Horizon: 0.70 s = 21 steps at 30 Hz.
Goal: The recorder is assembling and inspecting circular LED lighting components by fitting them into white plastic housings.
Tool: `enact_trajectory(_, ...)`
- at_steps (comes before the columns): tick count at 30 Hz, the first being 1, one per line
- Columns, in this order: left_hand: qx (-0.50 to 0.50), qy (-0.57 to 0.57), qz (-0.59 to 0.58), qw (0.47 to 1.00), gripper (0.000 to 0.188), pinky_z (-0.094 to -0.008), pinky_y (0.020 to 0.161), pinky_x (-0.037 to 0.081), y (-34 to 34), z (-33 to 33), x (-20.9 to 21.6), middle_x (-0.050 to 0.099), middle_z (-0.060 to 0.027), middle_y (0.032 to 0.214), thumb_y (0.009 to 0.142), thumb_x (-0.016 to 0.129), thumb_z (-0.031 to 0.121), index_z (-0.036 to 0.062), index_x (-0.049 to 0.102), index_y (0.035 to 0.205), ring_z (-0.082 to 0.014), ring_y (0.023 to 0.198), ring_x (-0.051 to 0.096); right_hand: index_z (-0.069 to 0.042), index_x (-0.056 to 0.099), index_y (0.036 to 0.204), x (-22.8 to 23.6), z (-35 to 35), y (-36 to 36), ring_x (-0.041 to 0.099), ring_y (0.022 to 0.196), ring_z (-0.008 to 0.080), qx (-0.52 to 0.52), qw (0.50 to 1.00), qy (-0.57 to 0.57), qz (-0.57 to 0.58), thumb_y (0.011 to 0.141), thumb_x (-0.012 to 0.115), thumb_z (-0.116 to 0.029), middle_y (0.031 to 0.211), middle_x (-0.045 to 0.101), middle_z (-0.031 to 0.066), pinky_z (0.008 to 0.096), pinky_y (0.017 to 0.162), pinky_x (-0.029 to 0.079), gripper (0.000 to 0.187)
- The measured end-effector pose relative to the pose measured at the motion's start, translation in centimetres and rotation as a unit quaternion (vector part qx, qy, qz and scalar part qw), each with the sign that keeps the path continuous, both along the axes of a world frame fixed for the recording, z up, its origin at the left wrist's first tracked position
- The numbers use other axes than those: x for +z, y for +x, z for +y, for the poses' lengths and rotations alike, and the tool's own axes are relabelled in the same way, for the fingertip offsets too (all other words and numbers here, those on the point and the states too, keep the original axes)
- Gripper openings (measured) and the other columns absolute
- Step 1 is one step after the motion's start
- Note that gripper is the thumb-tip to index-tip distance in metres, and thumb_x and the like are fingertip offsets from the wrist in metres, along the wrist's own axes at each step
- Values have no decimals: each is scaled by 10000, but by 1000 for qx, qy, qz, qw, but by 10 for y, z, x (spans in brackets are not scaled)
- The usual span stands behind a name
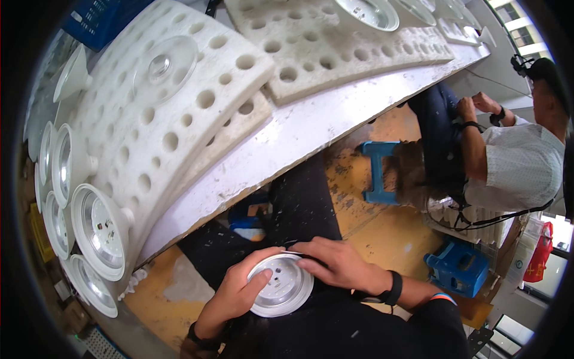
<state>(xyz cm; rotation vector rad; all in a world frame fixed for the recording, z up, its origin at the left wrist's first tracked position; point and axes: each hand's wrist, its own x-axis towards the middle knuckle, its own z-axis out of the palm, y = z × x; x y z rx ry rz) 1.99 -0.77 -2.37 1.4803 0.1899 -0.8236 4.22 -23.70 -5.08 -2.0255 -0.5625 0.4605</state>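
Observation:
Over my lap I hold a round white lamp housing (280, 304), its open face turned up, showing a pale disc with small dark parts inside. My left hand (240, 286) is closed round its left rim, the thumb reaching onto the inner face. My right hand (339, 263) grips the upper right rim, with the thumb at the edge and the fingers curled along the far side. Whether the right fingers also pinch something small at the rim, I cannot tell. Dark bands circle both wrists.
Foam boards (179, 113) with round holes lie on the white table (317, 134); a clear cover (164, 69) rests on one. Several lamp housings (98, 232) line the left side. A blue crate (98, 21) is at the far left. Right are a seated co-worker (517, 155) and blue stool (376, 172).

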Motion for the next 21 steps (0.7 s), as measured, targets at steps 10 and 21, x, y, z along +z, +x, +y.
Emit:
enact_trajectory(10,-15,57,-83,995,336,-351,886,485,-5,-1,-1,648,-215,1111,971,446,131,-5,543,1262,-296,1015,654,-126,640,1205,29,-11,7,580,574,161,93,967,-169,-168,755,688,-103,665,511,13,298,496,464,453)
enact_trajectory(21,-65,85,-114,988,343,-413,900,495,-3,-9,1,631,-245,1147,946,463,108,-3,533,1263,-400,1061,625,-57,616,1102,47,-4,27,597,611,166,185,952,-159,-186,748,630,-119,719,539,17,305,523,476,360)
